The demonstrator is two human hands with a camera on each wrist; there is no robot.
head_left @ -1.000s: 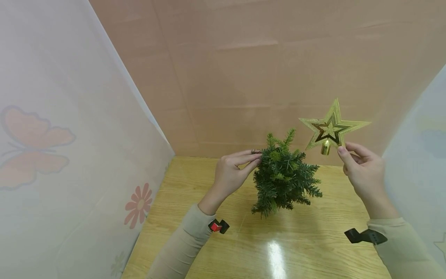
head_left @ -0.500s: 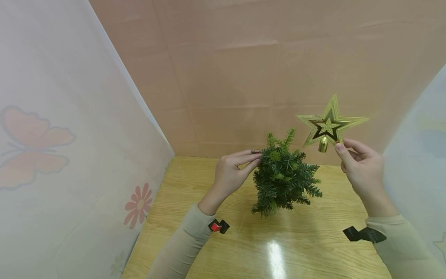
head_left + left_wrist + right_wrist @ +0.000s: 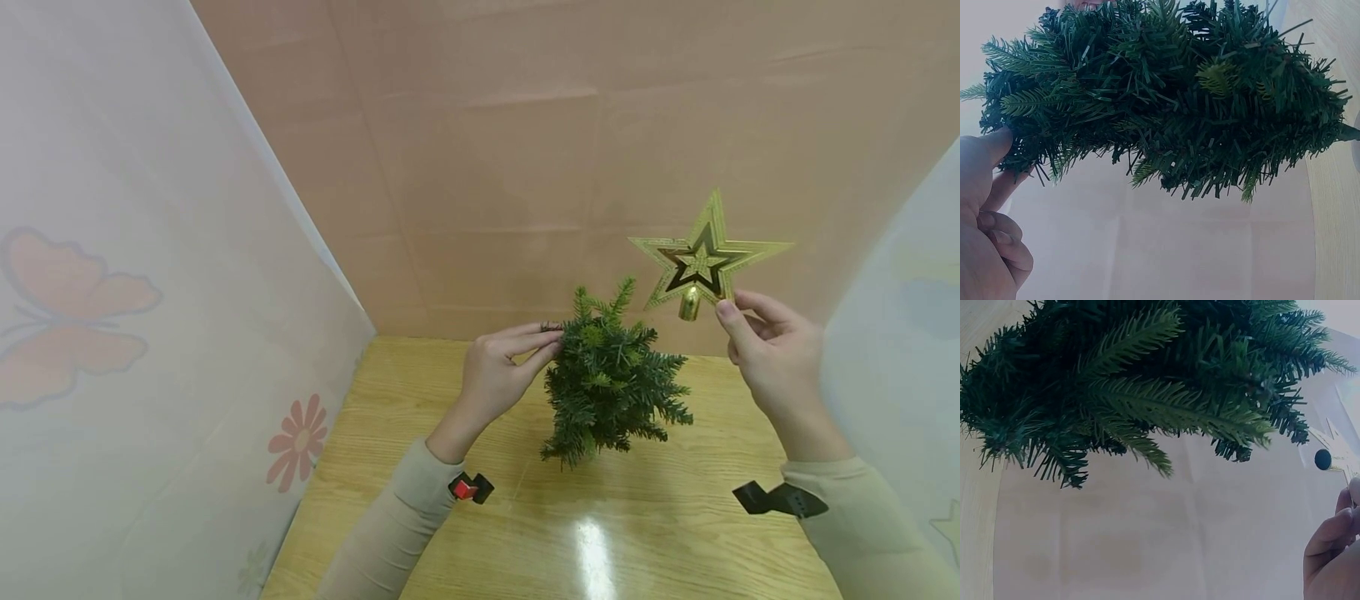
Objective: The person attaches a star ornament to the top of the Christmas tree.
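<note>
A small artificial Christmas tree (image 3: 615, 383) stands on the wooden table. From its left side my left hand (image 3: 502, 367) pinches a branch near the top between thumb and fingers; the left wrist view shows the thumb (image 3: 999, 147) against the needles. My right hand (image 3: 780, 354) holds a gold star tree topper (image 3: 701, 262) by one lower point, up and to the right of the treetop and apart from it. The star is upright, its short tube (image 3: 689, 304) pointing down. In the right wrist view the tube's round dark opening (image 3: 1322, 459) shows beside the branches.
The light wooden table (image 3: 420, 400) reaches back to a pinkish-brown backdrop (image 3: 487, 167). A pale panel with a butterfly and flowers (image 3: 150, 417) rises on the left. Another pale panel (image 3: 900, 333) stands on the right, close to my right hand.
My right hand has moved the star slightly up and to the left, nearer above the treetop. The left hand and the tree have stayed in place.
</note>
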